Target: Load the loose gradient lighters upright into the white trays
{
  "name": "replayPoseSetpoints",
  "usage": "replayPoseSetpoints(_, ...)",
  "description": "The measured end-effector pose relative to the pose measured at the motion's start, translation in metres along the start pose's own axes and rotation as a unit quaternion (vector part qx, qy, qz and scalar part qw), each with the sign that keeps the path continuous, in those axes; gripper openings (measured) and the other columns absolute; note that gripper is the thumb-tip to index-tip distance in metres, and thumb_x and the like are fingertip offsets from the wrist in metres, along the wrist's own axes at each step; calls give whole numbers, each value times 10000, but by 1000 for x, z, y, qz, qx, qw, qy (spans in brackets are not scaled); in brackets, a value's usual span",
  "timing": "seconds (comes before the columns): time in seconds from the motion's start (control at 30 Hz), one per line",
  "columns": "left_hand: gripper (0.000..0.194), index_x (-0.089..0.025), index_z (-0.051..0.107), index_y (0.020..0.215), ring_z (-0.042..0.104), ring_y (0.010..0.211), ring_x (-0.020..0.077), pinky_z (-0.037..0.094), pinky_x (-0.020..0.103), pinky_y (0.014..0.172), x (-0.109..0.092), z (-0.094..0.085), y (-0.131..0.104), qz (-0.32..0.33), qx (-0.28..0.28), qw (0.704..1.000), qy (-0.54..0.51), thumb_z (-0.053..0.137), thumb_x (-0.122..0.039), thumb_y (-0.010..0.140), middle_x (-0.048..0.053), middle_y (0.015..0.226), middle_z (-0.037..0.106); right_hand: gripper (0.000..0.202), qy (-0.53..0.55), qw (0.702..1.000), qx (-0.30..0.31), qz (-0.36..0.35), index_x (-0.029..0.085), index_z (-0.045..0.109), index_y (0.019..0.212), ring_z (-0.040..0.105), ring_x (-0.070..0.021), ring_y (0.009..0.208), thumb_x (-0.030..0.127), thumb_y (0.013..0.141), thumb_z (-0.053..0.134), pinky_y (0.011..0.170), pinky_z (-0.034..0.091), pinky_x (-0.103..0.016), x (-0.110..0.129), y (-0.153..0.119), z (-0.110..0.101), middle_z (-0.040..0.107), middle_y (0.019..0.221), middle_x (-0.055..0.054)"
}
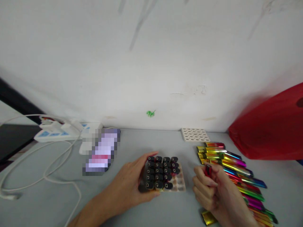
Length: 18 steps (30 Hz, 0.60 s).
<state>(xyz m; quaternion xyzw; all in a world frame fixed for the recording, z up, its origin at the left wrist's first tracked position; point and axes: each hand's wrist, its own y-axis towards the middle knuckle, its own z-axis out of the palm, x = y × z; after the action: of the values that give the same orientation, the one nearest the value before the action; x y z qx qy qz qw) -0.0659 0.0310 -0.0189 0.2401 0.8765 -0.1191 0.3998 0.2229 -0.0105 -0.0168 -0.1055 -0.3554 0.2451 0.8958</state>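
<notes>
My left hand (127, 183) curls around the left side of a pale slotted tray (180, 181), fingers at its back and thumb along the front edge. Upright in the tray stand several black-ended pieces (159, 171) that look like lighters, each with a small ring on its top. Some slots on the tray's right side hold nothing. To the right of the tray, my right hand (210, 189) is closed around a red lighter-like piece (208, 170) with a dark end; its lower part is hidden in the fingers. Shiny multicoloured lighter-like pieces (236, 167) lie in a row beside and beneath this hand.
A second white tray with holes (195, 135) lies near the wall. At left are a partly blurred phone (101, 153), a power strip (59, 134) with plugs and a looping white cable (46, 176). A red bag (270, 132) rests at right.
</notes>
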Motion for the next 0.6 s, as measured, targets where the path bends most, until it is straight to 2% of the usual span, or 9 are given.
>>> replayPoseSetpoints(0.13, 1003, -406, 401, 1629, 732, 1284, 315, 558, 403, 1116, -2, 0, 1, -7, 0, 1000, 7, 952, -271, 802, -4, 1468, 734, 621, 3, 1000, -1, -12, 244, 404, 654, 78, -84, 514, 668, 971, 729, 470, 143, -256, 2, 1, 5, 191, 582, 121)
replayPoseSetpoints(0.2, 1005, -402, 408, 1627, 730, 1287, 323, 560, 411, 1111, -2, 0, 1, -11, 2, 1000, 9, 956, -272, 794, 4, 1470, 734, 578, -17, 1000, -16, -20, 228, 488, 711, 81, -93, 534, 680, 980, 727, 479, 144, -249, 2, 1, 11, 220, 608, 114)
replayPoseSetpoints(0.27, 1011, -396, 405, 1630, 717, 1311, 337, 547, 431, 1134, -2, -1, 1, -11, 3, 1000, 11, 957, -271, 792, 14, 1495, 721, 502, -70, 996, -39, -40, 223, 591, 835, 107, -95, 532, 683, 1009, 693, 481, 155, -245, 2, -1, 18, 295, 632, 100)
replayPoseSetpoints(0.33, 1007, -395, 403, 1630, 707, 1331, 343, 537, 442, 1155, -2, -1, 1, -9, 3, 1000, 13, 955, -271, 797, 17, 1515, 709, 430, -149, 982, -67, -93, 236, 644, 929, 219, -98, 518, 648, 1053, 647, 497, 245, -248, 0, -2, 21, 413, 679, 70)
replayPoseSetpoints(0.37, 1005, -393, 403, 1629, 705, 1336, 342, 535, 443, 1161, -2, -1, 1, -8, 4, 1000, 11, 954, -269, 798, 16, 1520, 705, 403, -200, 968, -73, -131, 240, 662, 935, 326, -109, 544, 620, 1069, 635, 534, 321, -256, -1, -3, 21, 478, 724, 44)
replayPoseSetpoints(0.43, 1003, -389, 404, 1626, 706, 1340, 339, 536, 439, 1165, -1, 0, 0, -7, 3, 1000, 8, 955, -263, 797, 15, 1523, 705, 348, -311, 924, -67, -213, 250, 715, 920, 527, -163, 722, 558, 1073, 659, 678, 449, -284, -2, -3, 18, 577, 850, -10)
replayPoseSetpoints(0.5, 1011, -390, 398, 1626, 696, 1358, 338, 531, 441, 1173, 0, 0, 0, -4, 1, 1000, 9, 958, -263, 794, 14, 1537, 696, 265, -406, 872, -50, -270, 278, 784, 938, 587, -212, 894, 504, 1053, 709, 798, 489, -318, -2, -4, 12, 599, 925, -32)
replayPoseSetpoints(0.6, 1016, -405, 385, 1631, 685, 1375, 330, 522, 441, 1184, 1, 0, 0, 0, -1, 1000, 13, 962, -278, 805, 6, 1552, 684, 115, -476, 829, -14, -294, 330, 833, 1029, 615, -219, 860, 409, 1030, 749, 793, 502, -351, -1, -4, 6, 617, 872, -17)
